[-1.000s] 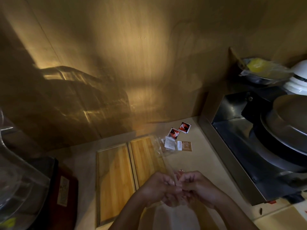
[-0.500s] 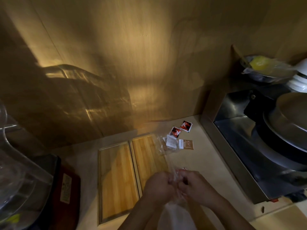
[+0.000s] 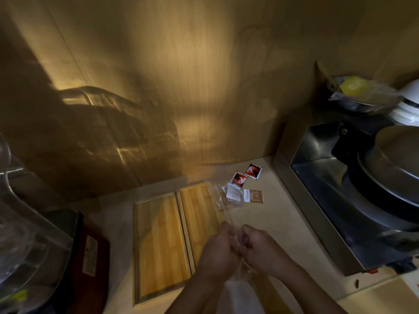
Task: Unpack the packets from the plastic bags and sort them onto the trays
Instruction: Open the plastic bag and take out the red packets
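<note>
Opening a plastic bag (image 3: 238, 288)
Left hand (image 3: 218, 252) and right hand (image 3: 260, 250), each grip pinched on its mouth, seemingly parting it beside empty trays (image 3: 181, 234).

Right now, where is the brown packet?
In the head view, the brown packet lies on the counter, right of the trays, below two red packets.

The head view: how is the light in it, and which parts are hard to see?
Head view: dim, with one warm patch of light on the wooden wall; the glass jug at the left edge is dark and bent by the wide lens; the clear plastic bag between the left hand and right hand hardly shows; the red packets stay readable.
</note>
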Demonstrator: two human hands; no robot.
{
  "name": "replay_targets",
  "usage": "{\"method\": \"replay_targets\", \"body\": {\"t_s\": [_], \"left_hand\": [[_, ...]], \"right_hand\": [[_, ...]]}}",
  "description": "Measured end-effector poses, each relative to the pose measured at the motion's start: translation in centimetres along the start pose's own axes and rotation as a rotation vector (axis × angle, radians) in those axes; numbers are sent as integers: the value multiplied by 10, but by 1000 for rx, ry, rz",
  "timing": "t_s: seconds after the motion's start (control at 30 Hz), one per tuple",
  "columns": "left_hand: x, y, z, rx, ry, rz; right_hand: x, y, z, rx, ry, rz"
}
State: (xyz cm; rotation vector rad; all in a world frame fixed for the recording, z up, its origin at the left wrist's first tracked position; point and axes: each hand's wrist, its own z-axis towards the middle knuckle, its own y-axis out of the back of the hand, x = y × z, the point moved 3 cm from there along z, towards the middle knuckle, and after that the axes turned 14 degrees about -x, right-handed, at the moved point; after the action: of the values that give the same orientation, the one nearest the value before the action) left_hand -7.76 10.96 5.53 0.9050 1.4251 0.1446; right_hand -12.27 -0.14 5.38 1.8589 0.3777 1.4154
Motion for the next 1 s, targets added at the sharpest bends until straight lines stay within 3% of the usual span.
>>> {"method": "replay_targets", "body": {"t_s": [0.23,0.4,0.67,0.83,1.0], "left_hand": [[10,5,-5,-82,64,88],[8,26,-10,-244,131,311],[10,20,-15,-149,26,152],[10,24,-17,-192,-30,251],[15,34,-15,-285,24,437]], "right_hand": [[-2,-4,1,-12,-29,-86],[3,13,-3,-196,-63,-326],[15,-1,-9,-54,82,-263],[19,0,-8,-129,175,-352],[14,17,-9,-276,64,-491]]}}
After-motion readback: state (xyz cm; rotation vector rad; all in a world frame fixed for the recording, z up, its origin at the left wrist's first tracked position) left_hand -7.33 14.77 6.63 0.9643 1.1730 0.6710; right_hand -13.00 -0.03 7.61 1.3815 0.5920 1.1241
